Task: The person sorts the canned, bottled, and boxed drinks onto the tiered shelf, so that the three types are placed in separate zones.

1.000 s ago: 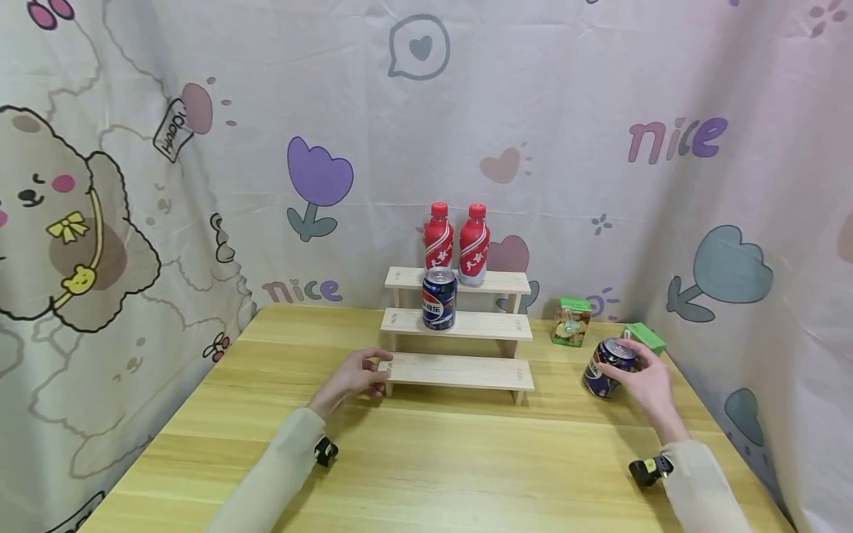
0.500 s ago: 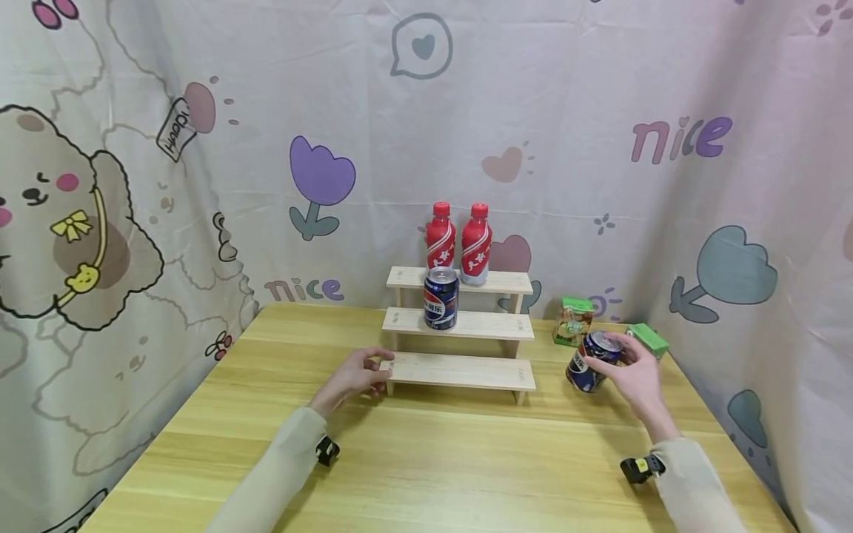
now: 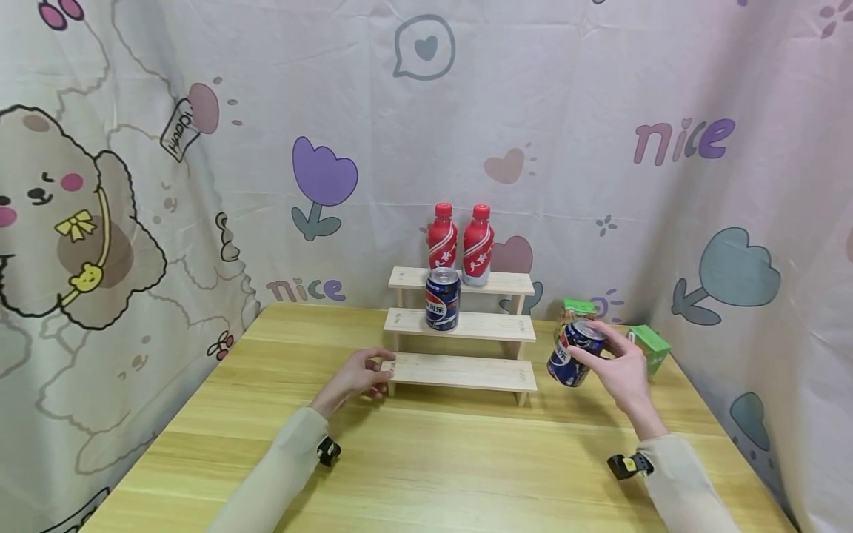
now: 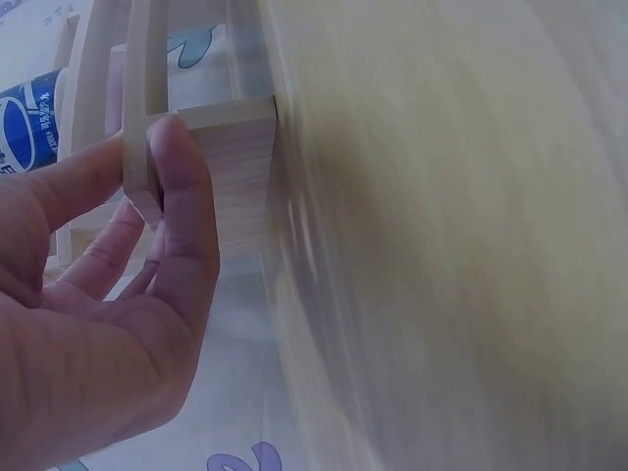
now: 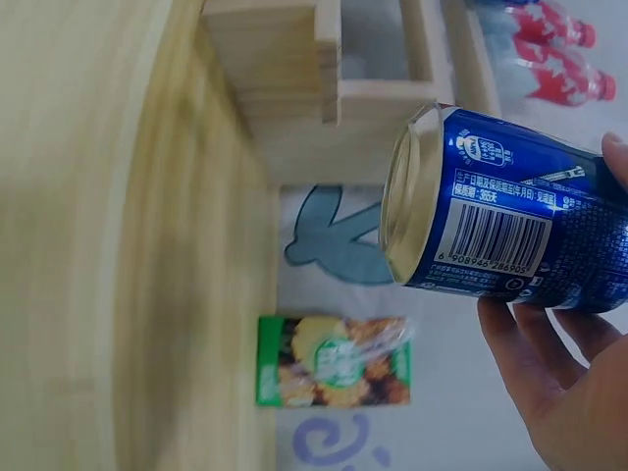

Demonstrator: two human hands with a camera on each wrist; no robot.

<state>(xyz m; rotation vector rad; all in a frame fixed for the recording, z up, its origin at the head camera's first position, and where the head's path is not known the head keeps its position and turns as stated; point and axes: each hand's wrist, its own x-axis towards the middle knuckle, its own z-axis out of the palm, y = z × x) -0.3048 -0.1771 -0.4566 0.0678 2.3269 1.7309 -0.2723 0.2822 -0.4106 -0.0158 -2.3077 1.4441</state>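
My right hand [image 3: 623, 366] grips a blue soda can [image 3: 576, 354] near its top, tilted and raised over the table right of the wooden three-step stand [image 3: 460, 371]. In the right wrist view the held can [image 5: 510, 211] shows its barcode and bare metal base. My left hand [image 3: 358, 374] pinches the left end of the stand's lowest shelf; in the left wrist view the thumb and fingers lie on either side of the shelf board [image 4: 145, 108]. Another blue soda can [image 3: 443, 299] stands upright on the middle shelf. Two red bottles [image 3: 477, 248] are on the top shelf.
Behind the held can, a green snack box [image 3: 578, 306] stands upright, partly hidden. A second green box [image 3: 649, 346] lies by the table's right edge, behind my right hand. A patterned curtain [image 3: 413, 148] closes off the back and sides of the wooden table [image 3: 426, 466].
My right hand has lifted the can and carried it left toward the stand, now covering part of the upright snack box. The left hand keeps its place on the shelf end.
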